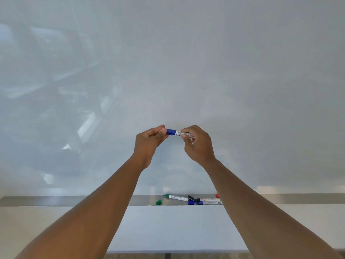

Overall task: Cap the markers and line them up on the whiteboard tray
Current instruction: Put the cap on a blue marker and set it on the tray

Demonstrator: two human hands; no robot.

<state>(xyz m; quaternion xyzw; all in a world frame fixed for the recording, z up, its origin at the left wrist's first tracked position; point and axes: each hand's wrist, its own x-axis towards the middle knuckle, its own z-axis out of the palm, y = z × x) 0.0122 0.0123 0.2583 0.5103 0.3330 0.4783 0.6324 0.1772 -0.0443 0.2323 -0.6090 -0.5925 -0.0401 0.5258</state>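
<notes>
from the head camera, the person is standing close to a big whiteboard [168, 62] and holding both hands up in front of it. the left hand [149, 141] is pinching a blue cap [171, 131] with its fingertips. the right hand [197, 143] is wrapping around the white body of the blue marker [182, 133]. both hands are closed tight on this one marker, and they are sitting very near each other. the cap is looking like it is on the end already, or almost on. i cannot tell if it is pushed all the way.

down below, the shiny whiteboard tray [56, 200] is holding the other things. a green marker [175, 197] is lying there with its tip bare, and its green cap [158, 202] is sitting apart, just to the left of it. a second blue marker [205, 203] is lying close by, and a black cap [191, 198] is resting against it. a red-labelled marker [210, 199] is lying behind them, and a small red piece [217, 195] is peeking out beside the right arm. they are all jumbled, not in a neat row.

what could go wrong, i think: if the cap is going on crooked, it may not click and could pop off later. if the hands are squeezing too loosely, the marker may slip and drop onto the tray and knock the loose caps off the edge. the bare green tip may be drying out too.
</notes>
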